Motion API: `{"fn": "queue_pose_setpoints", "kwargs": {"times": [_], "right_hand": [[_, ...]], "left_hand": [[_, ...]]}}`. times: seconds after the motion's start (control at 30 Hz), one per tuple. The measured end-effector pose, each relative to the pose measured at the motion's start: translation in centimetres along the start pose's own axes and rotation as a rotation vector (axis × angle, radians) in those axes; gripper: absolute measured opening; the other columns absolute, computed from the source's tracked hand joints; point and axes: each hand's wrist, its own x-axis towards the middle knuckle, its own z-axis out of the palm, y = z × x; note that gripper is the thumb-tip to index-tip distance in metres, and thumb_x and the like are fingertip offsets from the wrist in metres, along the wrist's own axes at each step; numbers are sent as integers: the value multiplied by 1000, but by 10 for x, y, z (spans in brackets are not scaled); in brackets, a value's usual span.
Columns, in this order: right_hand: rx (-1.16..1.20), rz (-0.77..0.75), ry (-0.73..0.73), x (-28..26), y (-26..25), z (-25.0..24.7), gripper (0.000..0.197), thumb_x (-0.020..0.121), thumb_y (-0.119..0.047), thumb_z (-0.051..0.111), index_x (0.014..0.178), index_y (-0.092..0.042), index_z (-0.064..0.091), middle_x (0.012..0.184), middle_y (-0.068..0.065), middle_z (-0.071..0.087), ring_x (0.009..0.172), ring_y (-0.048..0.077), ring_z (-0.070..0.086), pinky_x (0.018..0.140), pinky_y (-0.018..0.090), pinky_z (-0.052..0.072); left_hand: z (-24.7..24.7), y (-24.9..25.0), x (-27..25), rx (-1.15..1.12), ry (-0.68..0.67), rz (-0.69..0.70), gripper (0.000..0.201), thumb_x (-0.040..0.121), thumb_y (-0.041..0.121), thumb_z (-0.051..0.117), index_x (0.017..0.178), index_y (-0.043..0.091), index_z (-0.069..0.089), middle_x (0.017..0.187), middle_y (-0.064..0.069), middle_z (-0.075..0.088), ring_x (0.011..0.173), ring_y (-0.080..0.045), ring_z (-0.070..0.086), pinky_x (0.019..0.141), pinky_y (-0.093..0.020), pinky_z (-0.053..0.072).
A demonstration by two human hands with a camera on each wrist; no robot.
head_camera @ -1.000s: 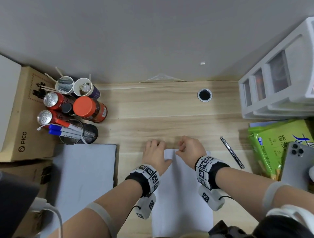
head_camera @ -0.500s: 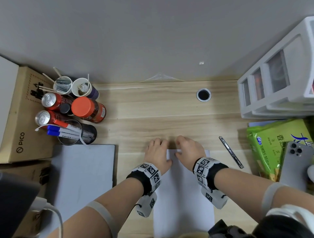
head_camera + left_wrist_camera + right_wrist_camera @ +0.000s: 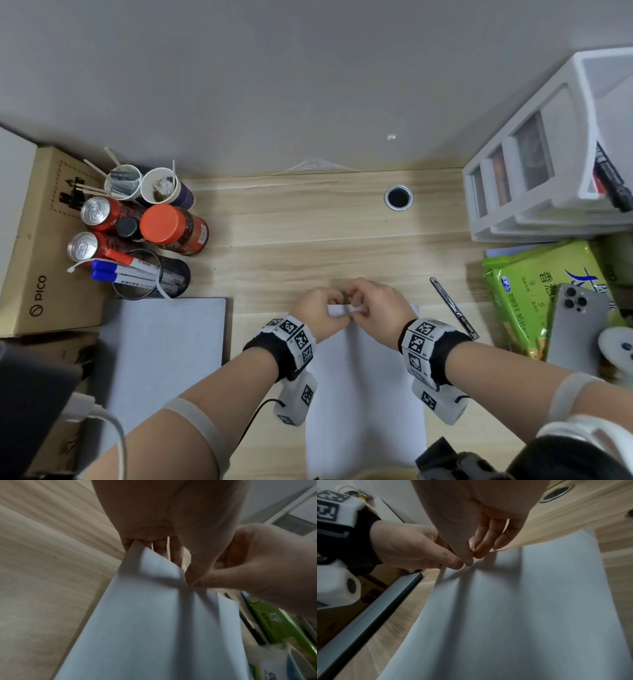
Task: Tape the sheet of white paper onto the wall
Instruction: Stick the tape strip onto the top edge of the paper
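A white sheet of paper [image 3: 363, 394] lies lengthwise on the wooden desk [image 3: 308, 240], in front of the grey wall [image 3: 308, 85]. My left hand [image 3: 337, 303] and right hand [image 3: 356, 303] meet at the middle of its far edge. Both pinch that edge between thumb and fingers. In the left wrist view the paper [image 3: 154, 615] is raised and creased where my left hand [image 3: 187, 573] and the right thumb meet. The right wrist view shows the paper [image 3: 522, 608] curving up to my right hand [image 3: 471, 559]. No tape roll is in view.
Cans, cups, a red-capped bottle [image 3: 171, 229] and a mesh pen holder crowd the left, beside a cardboard box. A grey laptop [image 3: 161, 342] lies left of the sheet. A pen [image 3: 452, 308], green snack bag [image 3: 534, 294], phone and white drawer unit [image 3: 548, 171] stand right.
Both hands lay flat along the sheet's far edge before. They have drawn together at its middle, and now pinch the edge and lift it off the desk.
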Motion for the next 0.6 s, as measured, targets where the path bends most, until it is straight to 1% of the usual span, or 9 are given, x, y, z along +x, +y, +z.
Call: {"fn": "queue_pose_setpoints", "kwargs": {"times": [0.07,0.17,0.2,0.27,0.3,0.33,0.37,0.47,0.6], "right_hand": [[4,-17,13,-3,1,-4,33,76,-11,64,105,-25,57,85,-13,59,70,12,51,68,31,49],[-8,-24,29,-10,-1,-13,31,78,-14,65,107,-24,57,86,-14,58,75,14,55,71,31,49],[-14,-25,34,-13,-2,-16,32,78,-15,66,107,-24,57,87,-14,57,79,16,57,72,32,49],[-19,-36,43,-18,-3,-20,33,77,-15,65,108,-23,57,88,-13,58,85,17,60,75,32,50],[-24,-44,47,-20,-4,-21,33,77,-14,64,108,-23,57,88,-13,58,86,18,61,76,33,50],[-30,-51,51,-23,-6,-23,33,77,-14,64,109,-23,57,89,-12,59,87,18,61,77,33,51],[-37,-56,54,-25,-8,-24,33,78,-14,64,109,-23,57,91,-10,62,87,19,62,77,33,51],[-58,-69,76,-32,-12,-30,33,80,-19,65,112,-22,56,102,-3,68,89,21,63,78,33,50],[-68,-57,95,-45,-14,-38,37,77,-22,64,112,-26,53,100,-7,67,88,20,63,78,36,52]], "left_hand": [[-4,3,0,-37,-25,20,9,75,27,69,77,18,71,74,-9,70,63,-14,57,67,-44,57],[-7,11,-4,-88,-55,41,10,77,26,66,77,19,74,76,-15,71,63,-20,59,64,-41,55],[-8,14,-7,-106,-55,51,12,77,27,66,76,19,74,77,-15,72,63,-18,59,63,-40,55],[-8,21,-10,-151,-47,51,17,76,33,66,75,18,74,74,-11,71,64,-10,56,62,-32,50],[-9,24,-12,-174,-38,48,19,77,35,68,74,17,74,69,-6,69,63,-6,55,63,-27,47],[-9,26,-14,-186,-27,50,17,79,31,69,73,16,74,65,2,66,62,-3,54,63,-22,45],[-9,28,-15,-184,-12,55,14,81,26,70,72,15,74,63,7,64,61,-2,54,64,-20,44],[-9,32,-20,-163,19,55,9,76,20,70,70,14,73,60,10,60,58,-5,52,61,-24,45],[-11,43,-33,-162,20,96,11,70,20,68,67,11,73,60,5,61,57,-8,53,58,-26,46]]}}
